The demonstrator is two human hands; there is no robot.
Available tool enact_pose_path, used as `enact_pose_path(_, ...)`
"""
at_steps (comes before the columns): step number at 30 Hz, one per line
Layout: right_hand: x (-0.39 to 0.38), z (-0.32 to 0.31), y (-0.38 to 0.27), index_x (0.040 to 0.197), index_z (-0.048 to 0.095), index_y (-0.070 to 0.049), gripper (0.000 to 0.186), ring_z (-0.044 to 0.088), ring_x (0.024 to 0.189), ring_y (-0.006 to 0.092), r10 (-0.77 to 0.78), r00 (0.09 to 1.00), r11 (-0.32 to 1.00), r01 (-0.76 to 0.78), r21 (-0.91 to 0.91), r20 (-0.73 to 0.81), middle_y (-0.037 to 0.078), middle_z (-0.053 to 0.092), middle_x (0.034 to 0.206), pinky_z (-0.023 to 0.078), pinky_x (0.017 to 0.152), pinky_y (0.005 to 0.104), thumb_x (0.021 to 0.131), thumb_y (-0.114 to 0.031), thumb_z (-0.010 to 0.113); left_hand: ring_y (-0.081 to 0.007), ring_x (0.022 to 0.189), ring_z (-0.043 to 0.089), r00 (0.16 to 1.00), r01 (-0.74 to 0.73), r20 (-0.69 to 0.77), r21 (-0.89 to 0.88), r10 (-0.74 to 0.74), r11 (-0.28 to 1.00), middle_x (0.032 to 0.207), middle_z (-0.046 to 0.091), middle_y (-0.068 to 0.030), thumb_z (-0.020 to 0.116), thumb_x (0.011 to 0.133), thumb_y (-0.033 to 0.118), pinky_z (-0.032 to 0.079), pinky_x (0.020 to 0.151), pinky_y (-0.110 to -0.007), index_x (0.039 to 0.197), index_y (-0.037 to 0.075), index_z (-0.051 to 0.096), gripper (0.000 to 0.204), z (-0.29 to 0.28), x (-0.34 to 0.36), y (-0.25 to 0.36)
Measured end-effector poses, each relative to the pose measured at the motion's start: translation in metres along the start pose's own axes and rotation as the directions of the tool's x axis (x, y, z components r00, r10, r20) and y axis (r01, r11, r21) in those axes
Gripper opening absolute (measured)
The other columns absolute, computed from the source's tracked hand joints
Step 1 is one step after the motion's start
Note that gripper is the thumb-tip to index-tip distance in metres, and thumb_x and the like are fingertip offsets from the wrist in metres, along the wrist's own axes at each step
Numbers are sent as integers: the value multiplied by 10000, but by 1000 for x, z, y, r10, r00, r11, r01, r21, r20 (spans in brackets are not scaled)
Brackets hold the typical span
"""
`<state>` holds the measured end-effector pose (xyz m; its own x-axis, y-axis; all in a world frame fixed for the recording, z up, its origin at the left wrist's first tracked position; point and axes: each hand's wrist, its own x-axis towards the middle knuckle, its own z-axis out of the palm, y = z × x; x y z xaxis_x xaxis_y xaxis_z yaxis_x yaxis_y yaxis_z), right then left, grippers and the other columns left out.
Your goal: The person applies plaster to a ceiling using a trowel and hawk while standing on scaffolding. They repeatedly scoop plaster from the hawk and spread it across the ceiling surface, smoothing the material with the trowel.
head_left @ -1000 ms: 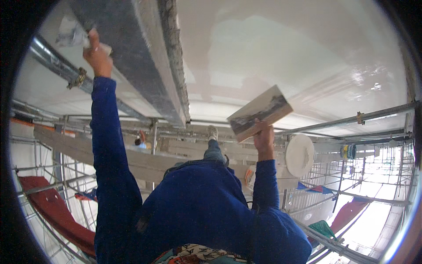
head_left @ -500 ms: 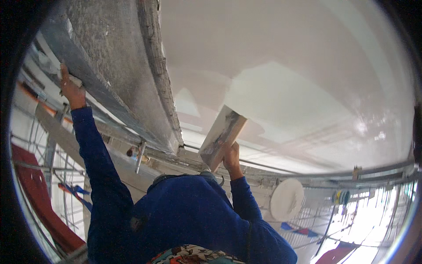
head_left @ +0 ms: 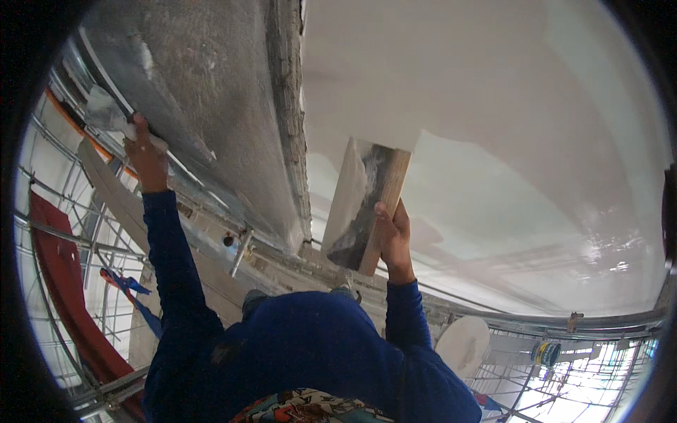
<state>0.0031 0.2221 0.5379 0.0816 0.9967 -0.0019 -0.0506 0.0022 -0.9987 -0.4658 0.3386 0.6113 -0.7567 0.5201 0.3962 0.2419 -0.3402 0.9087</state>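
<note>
My right hand [head_left: 396, 238] grips a wide plastering blade [head_left: 347, 250] by the long wooden strip along its edge. Pale wet plaster lies on the blade's left part, while bare dark metal shows beside the wood. Behind it spreads a smooth, whitish plastered surface [head_left: 486, 176] with a lighter, glossy patch. Out to the left, my left hand [head_left: 148, 161] is raised at the lower edge of a rough grey concrete beam [head_left: 211, 92]. Its fingers close around something pale, partly hidden; a translucent whitish sheet [head_left: 104, 113] shows just beyond them.
Metal scaffold tubes run along both sides. A short upright pipe [head_left: 241, 252] stands below the beam, near a small distant person [head_left: 229, 240]. Dark red sheeting [head_left: 60, 261] hangs at left. A white round disc [head_left: 462, 345] and a bucket [head_left: 546, 354] are at lower right.
The plastering blade has turned more upright, showing more of its plaster-covered face, and my right hand sits further right. My left hand appears lower and further right as the whole view shifts.
</note>
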Motion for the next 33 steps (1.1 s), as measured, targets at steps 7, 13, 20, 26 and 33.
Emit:
enact_pose_path(7, -9, 19, 6, 1122, 529, -28, 248, 538, 917, 129, -237, 965, 951, 254, 176, -113, 52, 565, 1008, 443, 858, 298, 899, -51, 635, -207, 809, 582, 982, -14, 180, 355, -54, 935, 947, 621, -113, 716, 856, 267, 477, 767, -353, 1200, -68, 523, 518, -90, -108, 32)
enact_pose_path(13, -3, 20, -4, 1184, 545, -37, 295, 566, 978, 159, -425, 905, 767, 360, 531, 0, 33, 598, 1064, 444, 936, 357, 898, 26, 583, -359, 976, 668, 547, -177, 763, 509, -346, 842, 1070, 652, -267, 689, 864, 241, 501, 839, -422, 1216, -52, 543, 481, -128, -233, 53)
enact_pose_path(20, -13, 45, -12, 1105, 625, -100, 214, 533, 1192, 347, -664, 615, 748, 558, 360, 426, 141, 623, 1229, 390, 1038, 498, 896, -147, 624, -307, 708, 672, 347, -138, 812, 539, -469, 831, 797, 662, -227, 678, 883, 337, 506, 673, -386, 956, -33, 618, 381, -64, -243, 62)
enact_pose_path(26, -8, 34, -23, 1181, 644, -146, 440, 500, 1261, 379, -579, 419, 619, 784, 43, 699, 110, 591, 1321, 341, 1053, 537, 753, -170, 747, -282, 606, 643, 382, -160, 908, 250, -174, 955, 707, 647, -191, 680, 885, 362, 498, 616, -385, 930, -31, 615, 401, -52, -257, 52)
enact_pose_path(33, -12, -5, -13, 1222, 634, -156, 492, 492, 1279, 339, -426, 459, 494, 840, -224, 780, 85, 575, 1346, 338, 1051, 540, 744, -187, 748, -206, 666, 635, 181, -52, 903, 404, -389, 913, 774, 665, -161, 691, 879, 370, 493, 631, -347, 952, -23, 624, 405, -51, -254, 52)
